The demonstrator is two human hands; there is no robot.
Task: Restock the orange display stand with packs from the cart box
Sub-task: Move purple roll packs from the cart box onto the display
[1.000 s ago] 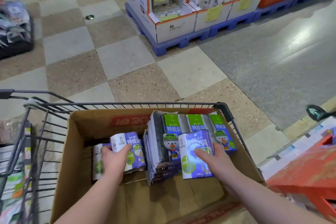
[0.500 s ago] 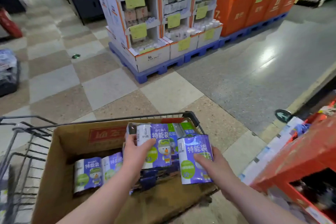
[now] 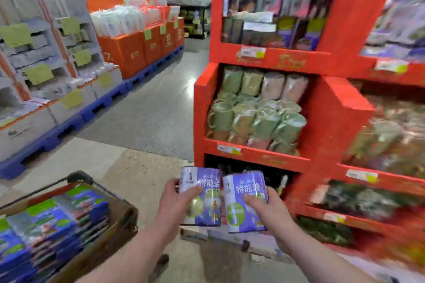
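Out of the brown cardboard cart box [image 3: 110, 232], now low-left of my fingers [image 3: 193, 189], came two purple plastic-wrapped packs [image 3: 243, 200]. My left hand [image 3: 177, 200] and right hand [image 3: 266, 209] each grip one, fingers curled round, just before the orange cardboard display stand [image 3: 331, 122]. Shelving's next, probably.

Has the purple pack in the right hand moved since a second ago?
Yes. The purple pack has left the cardboard box and is now right of it, before the orange stand.
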